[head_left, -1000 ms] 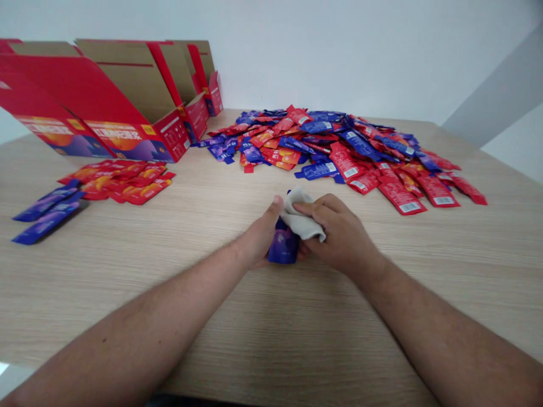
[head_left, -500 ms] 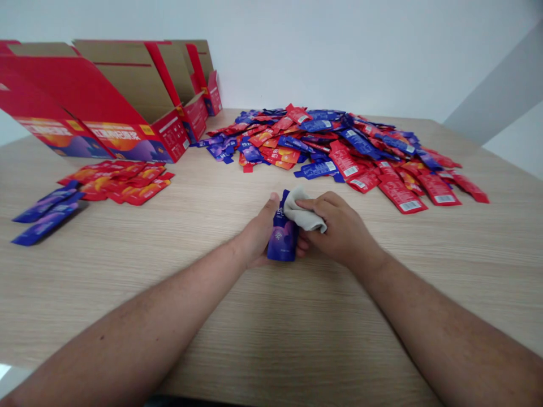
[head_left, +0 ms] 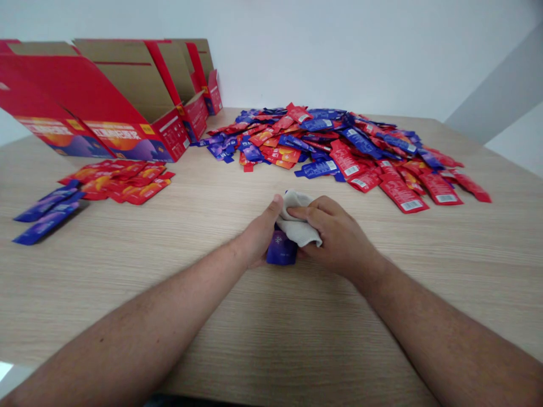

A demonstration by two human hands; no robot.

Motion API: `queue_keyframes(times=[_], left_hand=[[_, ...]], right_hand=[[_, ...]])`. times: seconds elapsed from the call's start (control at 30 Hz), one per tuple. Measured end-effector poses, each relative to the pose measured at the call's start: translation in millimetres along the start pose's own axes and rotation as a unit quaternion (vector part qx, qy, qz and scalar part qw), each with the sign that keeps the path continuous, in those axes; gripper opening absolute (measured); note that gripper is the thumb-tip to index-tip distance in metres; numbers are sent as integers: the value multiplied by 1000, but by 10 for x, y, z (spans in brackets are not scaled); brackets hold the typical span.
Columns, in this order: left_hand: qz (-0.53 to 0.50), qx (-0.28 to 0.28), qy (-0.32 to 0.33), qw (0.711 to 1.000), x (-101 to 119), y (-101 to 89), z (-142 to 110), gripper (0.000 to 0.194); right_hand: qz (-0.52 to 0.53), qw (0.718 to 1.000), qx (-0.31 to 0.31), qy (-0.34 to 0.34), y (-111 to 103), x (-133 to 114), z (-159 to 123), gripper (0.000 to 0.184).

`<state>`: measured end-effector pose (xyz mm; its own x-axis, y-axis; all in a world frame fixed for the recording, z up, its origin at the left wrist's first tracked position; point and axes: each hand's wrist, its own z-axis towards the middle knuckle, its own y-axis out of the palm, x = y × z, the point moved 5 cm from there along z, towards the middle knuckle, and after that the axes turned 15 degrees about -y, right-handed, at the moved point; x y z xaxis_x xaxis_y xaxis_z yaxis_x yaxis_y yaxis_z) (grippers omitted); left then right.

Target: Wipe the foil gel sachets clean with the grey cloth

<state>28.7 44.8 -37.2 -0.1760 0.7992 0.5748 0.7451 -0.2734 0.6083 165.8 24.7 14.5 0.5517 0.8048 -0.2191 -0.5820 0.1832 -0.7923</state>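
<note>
A blue-purple sachet [head_left: 281, 251] is gripped in my left hand [head_left: 259, 237], whose thumb lies along the sachet's left edge. Bunched in my right hand [head_left: 339, 234] is a pale grey cloth [head_left: 299, 229], pressed by the fingers onto the sachet's front. The cloth covers the sachet's upper part; only its lower end shows. Most of my left fingers are hidden behind the sachet. Both hands are above the middle of the wooden table [head_left: 254, 328].
A wide pile of red and blue sachets [head_left: 326, 141] lies at the back. Open red cardboard boxes [head_left: 127, 133] stand at the back left. In front of them lie several red sachets [head_left: 123, 181] and blue sachets [head_left: 48, 220], grouped by colour.
The cloth has moved left and slightly down across the sachet with my right hand, hiding more of its front. My left hand keeps its grip and is nearly still.
</note>
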Motion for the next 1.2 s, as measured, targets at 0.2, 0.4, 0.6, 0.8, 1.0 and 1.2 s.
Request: queue_keyframes(times=[0.2,0.4,0.6,0.8,1.0,1.2], left_hand=[[19,3,-28,999,-32,2,12,89],[14,14,-33,999,-32,41,-4,89],[1,11,2,1000,6,22,-1,79],[6,13,-45,999,-48,8,1,90],[-3,21,-37,999,-32,40,-19,81],[-10,30,5,999,2,64,-28,73]], right_hand=[[-11,1000,14,15,-23,14,0,51],[-4,1000,5,10,-21,9,10,50],[-1,1000,-4,-5,-5,-1,1,53],[-11,1000,7,16,-21,34,-1,52],[-6,1000,4,11,-22,11,6,53],[0,1000,1,-16,-17,-62,15,50]])
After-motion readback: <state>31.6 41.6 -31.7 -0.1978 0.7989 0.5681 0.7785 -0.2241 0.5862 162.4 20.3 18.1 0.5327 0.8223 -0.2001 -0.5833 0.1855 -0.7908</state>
